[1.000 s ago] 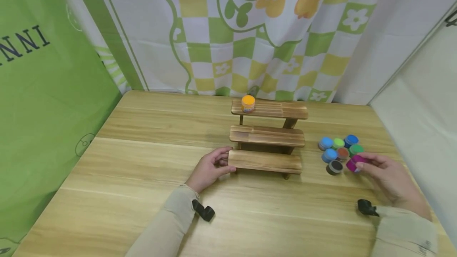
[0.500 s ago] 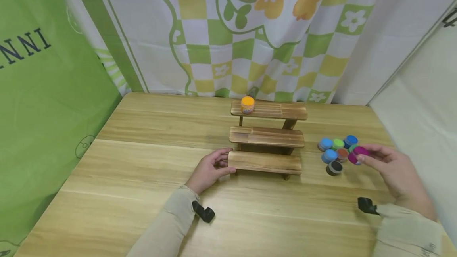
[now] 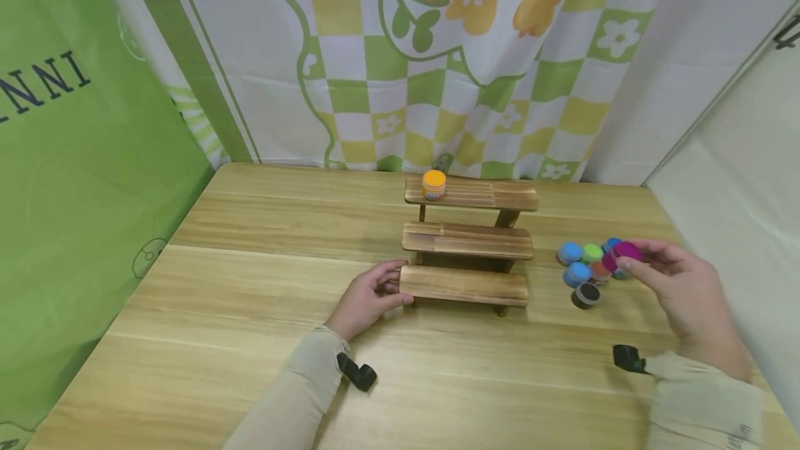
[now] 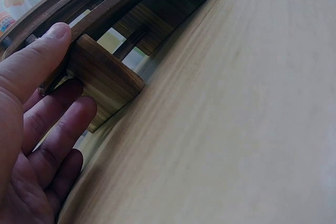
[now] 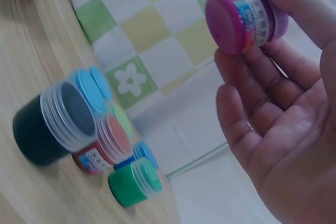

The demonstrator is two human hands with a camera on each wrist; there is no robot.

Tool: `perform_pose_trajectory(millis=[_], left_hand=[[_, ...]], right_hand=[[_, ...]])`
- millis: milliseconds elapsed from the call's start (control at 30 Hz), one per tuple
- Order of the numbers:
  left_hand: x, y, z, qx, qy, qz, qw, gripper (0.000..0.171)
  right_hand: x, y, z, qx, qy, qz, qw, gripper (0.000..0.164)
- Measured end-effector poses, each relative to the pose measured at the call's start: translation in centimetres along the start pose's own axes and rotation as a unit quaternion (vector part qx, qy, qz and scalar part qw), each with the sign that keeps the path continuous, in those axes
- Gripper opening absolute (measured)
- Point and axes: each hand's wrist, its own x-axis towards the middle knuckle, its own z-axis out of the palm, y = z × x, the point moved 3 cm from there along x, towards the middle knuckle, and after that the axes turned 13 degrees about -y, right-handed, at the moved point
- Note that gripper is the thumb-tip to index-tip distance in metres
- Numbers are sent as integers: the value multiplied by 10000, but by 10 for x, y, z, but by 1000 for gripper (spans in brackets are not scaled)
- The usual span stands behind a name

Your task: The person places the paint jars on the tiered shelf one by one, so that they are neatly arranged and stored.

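Right hand (image 3: 692,295) has raised its pinched magenta jar (image 5: 231,22); left hand (image 3: 367,298) grips the stand (image 3: 465,283).

Pale wood-grain tabletop (image 3: 487,373) spread below the left hand (image 3: 367,301) and right hand (image 3: 690,297), a soft sheen showing between them. Beyond both hung white cloth (image 3: 437,68) printed with green-yellow checks and orange flowers. Green lettered fabric (image 3: 94,158) bounded the left hand's side; a plain off-white partition (image 3: 737,151), the right's.

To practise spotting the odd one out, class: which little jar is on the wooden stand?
The orange jar, near the left end of the top shelf; the magenta jar is in the right hand, the other jars on the table.
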Motion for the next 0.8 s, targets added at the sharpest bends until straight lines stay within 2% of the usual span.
perform_pose_trajectory(millis=[100,233,567,800], left_hand=[[0,1,0,7,6,-21,10000,66],[-1,1,0,10,16,2,10000,66],[0,1,0,54,33,13,10000,66],[0,1,1,35,52,58,10000,65]], right_hand=[[0,-3,6,359,140,-198,9991,28],[1,-7,10,241,390,-225,9987,29],[9,-10,21,559,824,-614,9931,27],[11,-14,27,710,937,-780,9900,27]])
